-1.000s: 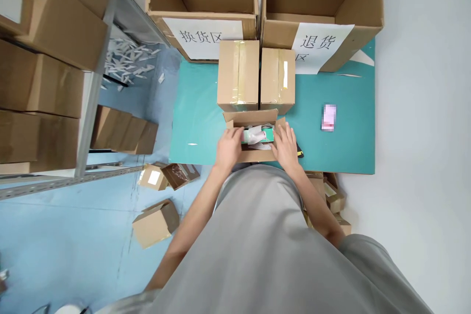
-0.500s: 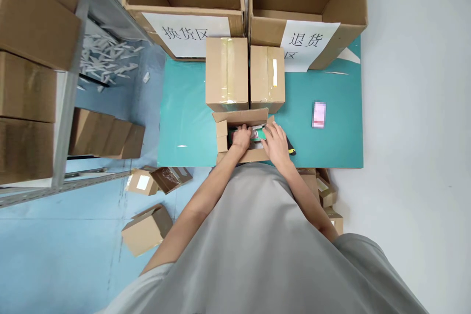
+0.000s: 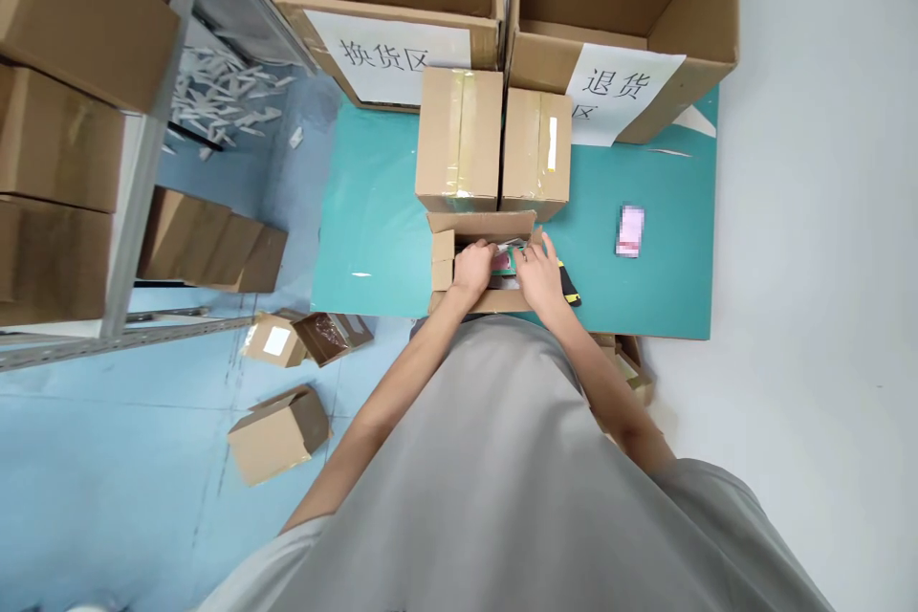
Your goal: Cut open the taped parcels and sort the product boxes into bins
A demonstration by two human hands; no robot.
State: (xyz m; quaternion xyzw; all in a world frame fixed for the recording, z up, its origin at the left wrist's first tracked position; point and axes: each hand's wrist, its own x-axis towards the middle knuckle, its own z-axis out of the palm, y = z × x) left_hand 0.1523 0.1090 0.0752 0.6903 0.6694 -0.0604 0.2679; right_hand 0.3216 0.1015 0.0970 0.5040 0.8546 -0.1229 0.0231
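Observation:
In front of me at the table's near edge, a small cardboard box [image 3: 482, 227] stands with its flaps folded outward. Inside lies a green package [image 3: 504, 260] with a pinkish patch, partly covered by my fingers. My left hand [image 3: 474, 268] reaches in over the package's left end, fingers curled on it. At the right end, my right hand [image 3: 539, 275] has its thumb and fingers bent against the package, one finger raised near the right flap. Some whitish material shows behind the package. A black and yellow tool [image 3: 568, 284], partly hidden, rests right of the box.
Two taped cartons [image 3: 459, 139] stand behind the box. Beyond them are two large open cartons [image 3: 387, 10] with paper signs. A phone [image 3: 630, 230] lies on the green table [image 3: 645, 296]. Left is a shelf [image 3: 133, 210] with boxes; loose boxes [image 3: 276, 435] lie on the floor.
The view has shifted and turned slightly. My right hand's fingers have bent in more around the package's right end. My left hand stays inside the box.

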